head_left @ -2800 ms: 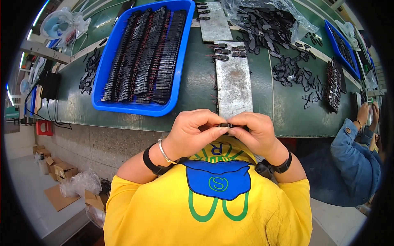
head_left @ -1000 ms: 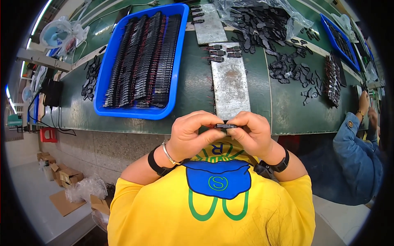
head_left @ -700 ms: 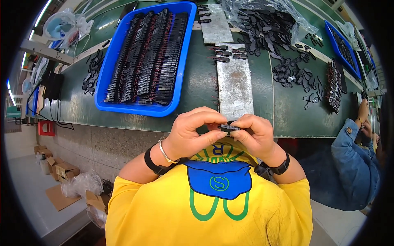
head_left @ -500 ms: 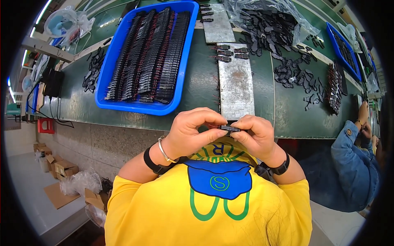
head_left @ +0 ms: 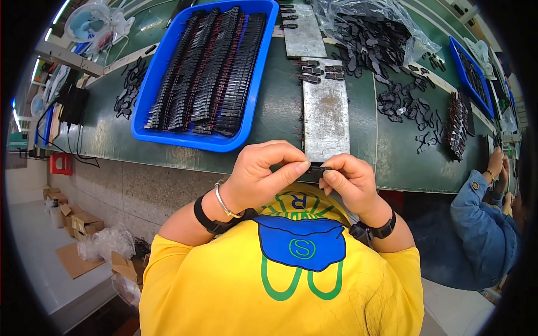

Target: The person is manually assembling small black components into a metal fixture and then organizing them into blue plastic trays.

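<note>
Your left hand (head_left: 263, 171) is pinching the left end of a small black part (head_left: 318, 169) between thumb and fingers, and your right hand (head_left: 354, 182) is pinching its right end. The part is sitting around the centre of the frame, near the front edge of the green surface (head_left: 274, 115). Just above it, a metal plate (head_left: 326, 126) is bearing several wired black pieces (head_left: 312, 71). At upper left, a blue tray (head_left: 221, 145) is holding dense rows; at upper right, flat black pieces (head_left: 372, 42) are lying heaped by clear plastic (head_left: 420, 45).
</note>
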Tool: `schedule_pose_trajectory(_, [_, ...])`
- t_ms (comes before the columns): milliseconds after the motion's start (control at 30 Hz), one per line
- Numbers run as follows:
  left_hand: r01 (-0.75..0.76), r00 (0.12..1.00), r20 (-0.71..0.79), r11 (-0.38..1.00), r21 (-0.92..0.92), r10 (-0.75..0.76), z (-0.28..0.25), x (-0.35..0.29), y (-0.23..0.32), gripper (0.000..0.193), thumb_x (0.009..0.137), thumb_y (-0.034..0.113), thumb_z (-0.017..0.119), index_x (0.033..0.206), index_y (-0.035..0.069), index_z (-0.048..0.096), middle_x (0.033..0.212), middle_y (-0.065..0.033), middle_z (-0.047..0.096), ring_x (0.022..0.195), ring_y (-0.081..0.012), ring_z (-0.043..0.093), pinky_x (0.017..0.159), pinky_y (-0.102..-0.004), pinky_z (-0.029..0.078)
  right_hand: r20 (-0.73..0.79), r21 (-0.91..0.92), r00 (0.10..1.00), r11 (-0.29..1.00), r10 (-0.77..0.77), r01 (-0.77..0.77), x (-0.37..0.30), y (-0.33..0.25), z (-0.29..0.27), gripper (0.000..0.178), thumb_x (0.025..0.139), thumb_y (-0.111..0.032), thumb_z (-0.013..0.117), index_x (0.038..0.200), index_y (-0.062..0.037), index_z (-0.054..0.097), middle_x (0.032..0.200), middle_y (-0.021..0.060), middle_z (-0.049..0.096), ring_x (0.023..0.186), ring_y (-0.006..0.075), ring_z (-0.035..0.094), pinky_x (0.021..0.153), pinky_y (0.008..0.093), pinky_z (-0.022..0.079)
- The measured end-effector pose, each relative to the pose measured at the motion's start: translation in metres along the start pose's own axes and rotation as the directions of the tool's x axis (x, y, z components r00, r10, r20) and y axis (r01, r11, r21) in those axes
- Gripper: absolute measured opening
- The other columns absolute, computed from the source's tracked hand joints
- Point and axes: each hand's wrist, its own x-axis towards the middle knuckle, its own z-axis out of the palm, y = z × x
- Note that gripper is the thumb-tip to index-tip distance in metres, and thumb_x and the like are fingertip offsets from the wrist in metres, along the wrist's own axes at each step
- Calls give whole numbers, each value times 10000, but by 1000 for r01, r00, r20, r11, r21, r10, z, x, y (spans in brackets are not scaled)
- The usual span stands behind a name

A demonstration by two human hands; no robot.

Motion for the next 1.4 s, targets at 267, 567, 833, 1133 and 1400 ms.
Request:
schedule_pose_trajectory(267, [33,996,-72,991,-133,-43,5,-4,-4,74,865,63,660,867,-10,648,785,-56,636,681,-98,585,609,-228,458,13,7,1000,1000,-3,3,0,0,1,130,952,-104,559,963,23,582,768,46,632,636,72,574,591,202,469])
schedule_pose_trajectory(567, [4,1000,-7,998,-65,-4,3,-3,0,59,900,29,592,871,-15,619,838,-50,616,713,-88,549,634,-208,437,32,-55,999,998,-24,26,0,0,1,133,952,-108,558,964,22,585,764,45,633,633,74,571,588,202,468])
schedule_pose_trajectory(833, [169,985,-2,960,-223,-174,9,0,1,97,872,74,656,918,-11,640,823,-36,636,716,-83,585,634,-222,470,46,65,999,998,4,-7,-1,6,0,106,898,-34,618,981,31,622,792,56,660,658,70,598,588,213,487])
schedule_pose_trajectory(1133, [97,995,32,947,-306,-92,16,-1,-3,221,803,22,718,1008,-15,644,899,-45,645,786,-103,607,687,-229,478,-61,114,993,988,-98,105,-2,17,6,122,877,-15,639,991,30,636,828,63,673,685,79,618,607,214,502])
schedule_pose_trajectory(1400, [-70,995,-63,990,120,78,20,2,-2,148,749,18,751,881,8,683,815,-88,665,727,-173,640,628,-261,494,-81,-154,992,984,-101,88,-3,1,9,181,833,9,680,1003,37,625,853,99,655,711,124,630,625,237,501])
